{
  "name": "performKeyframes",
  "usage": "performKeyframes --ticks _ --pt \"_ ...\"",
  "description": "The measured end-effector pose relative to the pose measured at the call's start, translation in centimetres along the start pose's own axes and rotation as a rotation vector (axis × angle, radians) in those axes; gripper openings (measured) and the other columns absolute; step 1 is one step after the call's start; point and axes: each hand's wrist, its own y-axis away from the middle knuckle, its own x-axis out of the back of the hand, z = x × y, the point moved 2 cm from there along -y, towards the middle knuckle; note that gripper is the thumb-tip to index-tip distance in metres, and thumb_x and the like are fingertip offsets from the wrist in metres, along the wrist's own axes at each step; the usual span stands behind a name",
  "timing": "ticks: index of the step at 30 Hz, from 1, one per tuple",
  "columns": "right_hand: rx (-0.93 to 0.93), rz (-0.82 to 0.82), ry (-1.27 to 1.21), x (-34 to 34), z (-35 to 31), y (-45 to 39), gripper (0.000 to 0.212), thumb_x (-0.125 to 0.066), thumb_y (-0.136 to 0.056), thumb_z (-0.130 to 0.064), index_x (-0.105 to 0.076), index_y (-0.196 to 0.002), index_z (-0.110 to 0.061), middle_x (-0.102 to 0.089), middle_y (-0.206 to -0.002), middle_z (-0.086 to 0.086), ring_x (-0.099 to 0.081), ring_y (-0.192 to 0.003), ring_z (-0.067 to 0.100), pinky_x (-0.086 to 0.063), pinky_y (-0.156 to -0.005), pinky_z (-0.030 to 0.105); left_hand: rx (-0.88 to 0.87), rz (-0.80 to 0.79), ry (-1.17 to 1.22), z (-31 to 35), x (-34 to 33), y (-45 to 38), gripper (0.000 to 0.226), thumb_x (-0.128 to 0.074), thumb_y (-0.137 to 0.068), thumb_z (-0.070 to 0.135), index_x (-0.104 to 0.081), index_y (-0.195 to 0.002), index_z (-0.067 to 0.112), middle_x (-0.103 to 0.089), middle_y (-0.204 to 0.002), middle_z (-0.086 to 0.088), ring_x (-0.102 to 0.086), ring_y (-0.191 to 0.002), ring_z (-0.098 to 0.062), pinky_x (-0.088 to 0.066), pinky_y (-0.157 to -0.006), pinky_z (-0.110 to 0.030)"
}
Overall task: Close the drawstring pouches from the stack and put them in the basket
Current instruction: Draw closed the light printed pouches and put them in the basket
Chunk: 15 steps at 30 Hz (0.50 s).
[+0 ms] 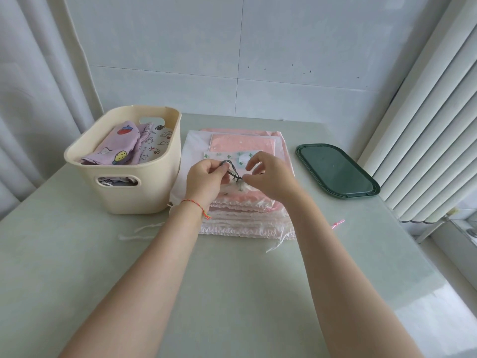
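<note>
Both hands (206, 177) pinching dark cord (230, 169), pouch stack (245, 215)

My left hand (206, 180) and right hand (271, 178) pinch the dark drawstring (232, 171) of the top pouch (227, 155) on the stack (245, 215), beside the cream basket (144, 195) on the counter (232, 293).

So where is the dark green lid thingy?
In the head view, the dark green lid lies flat on the table's right side, right of the pouch stack.
</note>
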Motion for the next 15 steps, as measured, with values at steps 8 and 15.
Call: performKeyframes --ticks 8,15 --pt "0.050 -0.044 0.198 -0.3 0.0 0.0 0.010 -0.067 -0.088 -0.027 -0.062 -0.087 -0.019 -0.064 -0.070 -0.005 -0.056 -0.061 0.012 -0.041 -0.053 0.025 0.037 -0.186 0.317 1.4 -0.3 0.8 0.024 -0.046 -0.102 0.008 -0.065 -0.089 0.007 -0.070 -0.085 -0.008 -0.069 -0.077 -0.019 -0.054 -0.061 -0.024" --pt "-0.024 0.039 -0.002 0.0 1.1 -0.2 0.004 -0.066 -0.089 -0.025 -0.063 -0.088 -0.023 -0.048 -0.057 -0.008 -0.038 -0.044 0.009 -0.033 -0.047 0.023 0.141 -0.149 0.471 1.2 0.4 0.1 0.026 -0.037 -0.104 0.006 -0.054 -0.085 0.008 -0.039 -0.057 0.004 -0.046 -0.062 -0.013 -0.028 -0.040 -0.017"
